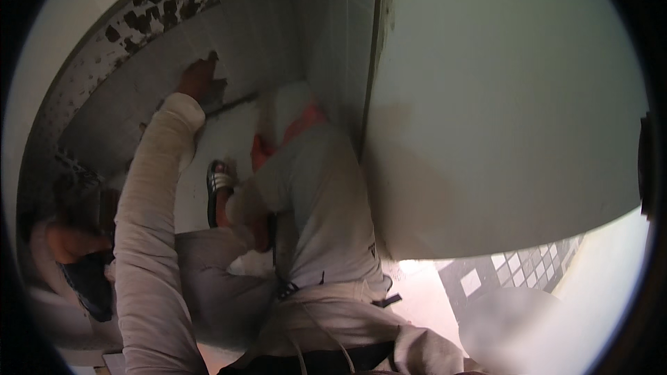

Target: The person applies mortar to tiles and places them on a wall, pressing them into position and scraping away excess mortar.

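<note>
My left hand (198, 78) is up at the grey wall panel (149, 76), ahead of me and to my left, under a pale strip (161, 10) blotched with dark patches. In this dimness I cannot tell whether my fingers are open or closed. My sandal (219, 180) rests on the pale floor (191, 198) below.

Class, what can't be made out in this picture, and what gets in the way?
All in the head view:
Left hand: small and in shadow; whether its grip holds anything is unclear.
Right hand: not visible; I cannot tell whether the legs hide it or the edge cuts it off.
Red thing: blurred, partly behind the trouser leg.
Area just below the patterned tiles: covered by a pale round blur.
</note>
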Action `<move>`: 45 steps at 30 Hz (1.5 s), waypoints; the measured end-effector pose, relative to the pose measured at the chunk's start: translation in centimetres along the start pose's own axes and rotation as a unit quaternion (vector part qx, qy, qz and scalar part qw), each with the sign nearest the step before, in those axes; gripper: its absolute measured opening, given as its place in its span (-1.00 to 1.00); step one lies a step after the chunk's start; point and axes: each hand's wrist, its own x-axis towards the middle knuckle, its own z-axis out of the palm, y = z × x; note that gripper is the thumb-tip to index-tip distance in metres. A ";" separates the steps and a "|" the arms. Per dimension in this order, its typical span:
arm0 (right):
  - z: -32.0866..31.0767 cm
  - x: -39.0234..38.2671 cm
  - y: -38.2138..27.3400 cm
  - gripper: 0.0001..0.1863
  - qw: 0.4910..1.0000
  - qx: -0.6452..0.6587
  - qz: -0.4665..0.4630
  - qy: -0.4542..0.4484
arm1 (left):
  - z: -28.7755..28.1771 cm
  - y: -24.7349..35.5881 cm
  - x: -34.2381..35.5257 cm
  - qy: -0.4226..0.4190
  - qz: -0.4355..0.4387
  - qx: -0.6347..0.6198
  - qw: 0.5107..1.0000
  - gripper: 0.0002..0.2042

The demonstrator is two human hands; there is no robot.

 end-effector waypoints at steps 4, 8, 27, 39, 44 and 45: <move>-0.4 0.4 -1.8 -0.27 0.999 0.007 0.052 -0.003 | 1.2 1.3 3.6 -0.033 -0.022 0.038 0.999 -0.32; -0.5 1.2 -4.0 -0.25 0.994 -0.015 0.104 -0.018 | 3.1 1.8 5.1 -0.082 -0.034 0.069 0.994 -0.19; -0.1 0.8 -8.4 -0.25 0.978 -0.140 0.147 -0.034 | 9.4 0.6 15.7 -0.128 -0.040 0.103 0.986 -0.18; -1.5 0.1 -6.6 -0.25 0.953 -0.141 0.230 -0.135 | 4.0 -0.9 12.9 -0.152 0.109 0.036 0.982 -0.53; -6.2 2.0 -12.1 -0.23 0.933 -0.100 0.278 -0.203 | -1.2 -2.5 9.1 -0.152 0.146 -0.018 0.977 -0.54; -5.7 1.6 -11.3 -0.22 0.934 -0.103 0.280 -0.195 | -3.0 -0.8 8.4 -0.161 0.158 -0.041 0.973 -0.53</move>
